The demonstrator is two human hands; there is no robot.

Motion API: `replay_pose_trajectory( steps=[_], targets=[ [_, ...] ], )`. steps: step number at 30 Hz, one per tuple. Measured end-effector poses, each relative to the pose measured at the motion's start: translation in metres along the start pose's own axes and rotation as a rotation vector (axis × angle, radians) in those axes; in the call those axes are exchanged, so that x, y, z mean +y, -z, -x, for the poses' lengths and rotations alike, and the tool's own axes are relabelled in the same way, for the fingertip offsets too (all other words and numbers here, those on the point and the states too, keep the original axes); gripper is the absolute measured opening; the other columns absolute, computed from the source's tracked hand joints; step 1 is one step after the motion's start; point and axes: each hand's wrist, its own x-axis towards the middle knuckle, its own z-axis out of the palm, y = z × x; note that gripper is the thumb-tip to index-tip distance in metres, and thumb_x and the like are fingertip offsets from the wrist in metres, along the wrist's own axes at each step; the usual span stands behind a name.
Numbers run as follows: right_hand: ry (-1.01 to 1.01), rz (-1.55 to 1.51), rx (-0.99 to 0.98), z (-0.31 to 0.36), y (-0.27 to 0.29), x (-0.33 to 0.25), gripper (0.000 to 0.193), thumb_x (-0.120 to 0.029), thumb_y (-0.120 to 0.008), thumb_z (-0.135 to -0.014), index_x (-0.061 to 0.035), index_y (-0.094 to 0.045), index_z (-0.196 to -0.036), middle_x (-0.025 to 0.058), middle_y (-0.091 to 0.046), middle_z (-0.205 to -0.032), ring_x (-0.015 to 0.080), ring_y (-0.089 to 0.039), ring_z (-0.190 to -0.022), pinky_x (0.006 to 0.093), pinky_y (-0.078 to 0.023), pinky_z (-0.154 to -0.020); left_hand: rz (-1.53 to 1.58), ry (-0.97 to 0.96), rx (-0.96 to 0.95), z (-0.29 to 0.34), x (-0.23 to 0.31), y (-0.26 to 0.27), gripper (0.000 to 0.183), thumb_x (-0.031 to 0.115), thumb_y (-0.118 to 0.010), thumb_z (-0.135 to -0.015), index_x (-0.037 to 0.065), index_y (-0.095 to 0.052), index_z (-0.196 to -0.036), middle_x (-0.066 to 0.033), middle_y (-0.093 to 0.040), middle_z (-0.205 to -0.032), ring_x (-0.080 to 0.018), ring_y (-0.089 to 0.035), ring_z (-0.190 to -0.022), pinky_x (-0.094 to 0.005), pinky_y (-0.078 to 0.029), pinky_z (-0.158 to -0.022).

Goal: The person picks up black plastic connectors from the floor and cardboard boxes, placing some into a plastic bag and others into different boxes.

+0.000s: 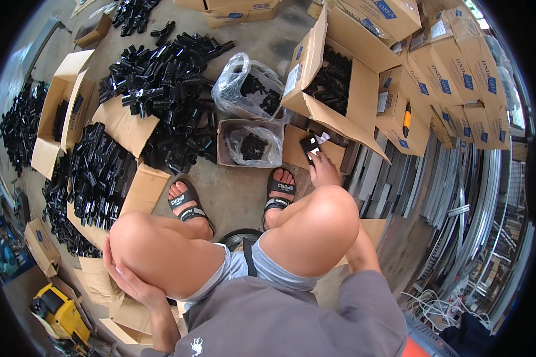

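Note:
My right hand (323, 170) reaches past my right knee to a black smartphone (309, 144) lying on a flat piece of cardboard (295, 153). Its fingers are stretched toward the phone's near end and seem to touch it without wrapping round it. White patches show on the phone, and a small white scrap (323, 137) is beside it. My left hand (136, 282) rests against the outside of my left leg, fingers extended and holding nothing. Between my feet and the black parts stands a small carton (221, 143) lined with a clear bag of small black pieces.
Heaps of glossy black tubular parts (167, 77) cover the floor ahead and left. A clear bag (229, 80) of black pieces and an open carton (363, 89) stand ahead. An orange-and-black cutter (407, 121) lies on a closed carton at right, beside metal bars (458, 196).

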Motion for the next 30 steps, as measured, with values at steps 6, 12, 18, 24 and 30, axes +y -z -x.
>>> replay_pose_trajectory(
  steps=[6, 12, 18, 24, 30],
  targets=[
    [-0.067, 0.211, -0.084, -0.047, -0.034, -0.01, 0.057, -0.026, -0.067, -0.095, -0.0201, -0.052, -0.149, 0.0205, -0.068, -0.119, 0.0406, -0.068, -0.108, 0.0531, -0.056, -0.088, 0.002, 0.05, 0.128, -0.004, 0.021, -0.014, 0.067, 0.051, -0.034, -0.108, -0.002, -0.045, -0.148, -0.0209, -0.051, -0.149, -0.0327, -0.054, -0.134, -0.0447, -0.045, -0.111],
    [-0.097, 0.206, -0.181, -0.056, -0.047, 0.014, 0.065, -0.034, -0.065, -0.097, -0.0255, -0.043, -0.157, 0.0218, -0.072, -0.098, 0.0429, -0.073, -0.084, 0.0544, -0.059, -0.075, -0.072, 0.013, 0.165, -0.009, 0.015, -0.018, 0.067, 0.051, -0.034, -0.108, 0.0, -0.045, -0.149, -0.0193, -0.051, -0.149, -0.0317, -0.053, -0.135, -0.0442, -0.045, -0.111],
    [-0.139, 0.236, -0.289, -0.035, -0.032, 0.02, 0.066, -0.037, -0.063, -0.098, -0.0267, -0.041, -0.159, 0.0191, -0.073, -0.089, 0.0396, -0.074, -0.081, 0.0527, -0.06, -0.074, -0.128, -0.006, 0.152, -0.007, 0.025, -0.032, 0.062, 0.046, -0.032, -0.109, 0.0, -0.049, -0.146, -0.0156, -0.055, -0.146, -0.029, -0.052, -0.135, -0.044, -0.039, -0.116],
    [-0.088, 0.289, -0.28, 0.008, -0.024, 0.044, 0.062, -0.035, -0.062, -0.099, -0.021, -0.045, -0.157, 0.0166, -0.073, -0.087, 0.0376, -0.074, -0.077, 0.0515, -0.06, -0.071, -0.284, 0.164, -0.1, -0.008, 0.048, -0.073, 0.059, 0.047, -0.038, -0.104, 0.001, -0.052, -0.139, -0.013, -0.057, -0.138, -0.0262, -0.052, -0.127, -0.0411, -0.04, -0.11],
    [-0.083, 0.277, -0.29, 0.031, -0.023, 0.058, 0.06, -0.036, -0.06, -0.1, -0.0197, -0.046, -0.156, 0.0169, -0.073, -0.089, 0.0366, -0.074, -0.079, 0.0513, -0.061, -0.072, -0.504, 0.322, -0.225, -0.015, 0.064, -0.093, 0.056, 0.047, -0.045, -0.1, 0.002, -0.055, -0.131, -0.0105, -0.058, -0.13, -0.0233, -0.052, -0.118, -0.0381, -0.041, -0.103]
  ],
)
